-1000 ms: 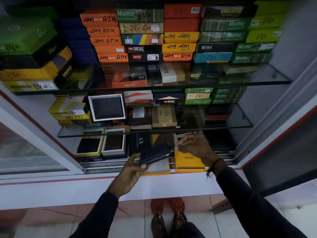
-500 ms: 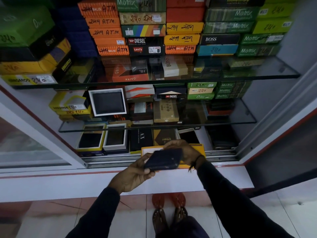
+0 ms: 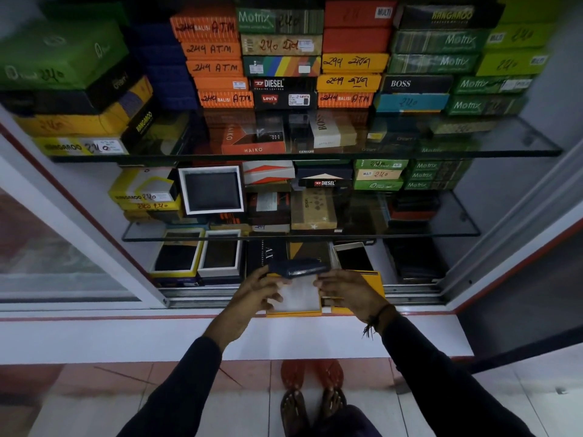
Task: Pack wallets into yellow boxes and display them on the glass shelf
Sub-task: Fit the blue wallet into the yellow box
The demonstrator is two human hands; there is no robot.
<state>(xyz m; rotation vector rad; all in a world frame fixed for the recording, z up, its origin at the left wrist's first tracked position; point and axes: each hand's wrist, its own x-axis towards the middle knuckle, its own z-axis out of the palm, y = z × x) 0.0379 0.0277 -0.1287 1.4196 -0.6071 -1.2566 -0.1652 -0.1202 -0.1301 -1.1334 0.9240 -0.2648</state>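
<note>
A dark navy wallet (image 3: pixel 298 267) lies level just above an open yellow box (image 3: pixel 295 310) with a white lining, which rests at the cabinet's front edge. My left hand (image 3: pixel 257 291) grips the wallet's left end. My right hand (image 3: pixel 345 291) meets its right end, fingers over the box's right rim. A yellow lid (image 3: pixel 372 279) lies flat under my right hand. The lower glass shelf (image 3: pixel 441 230) runs just above and behind the wallet.
Two open boxes with dark wallets (image 3: pixel 178 257) (image 3: pixel 220 254) sit left of my hands. An open display box (image 3: pixel 211 190) leans on the lower shelf. Stacked boxes fill the upper glass shelf (image 3: pixel 489 149). A white ledge (image 3: pixel 126 335) and door track (image 3: pixel 202 298) front the cabinet.
The wallet has swung from tilted in my left hand to level over the box. The right hand came from behind the wallet to its right end, and the white lining now shows.
</note>
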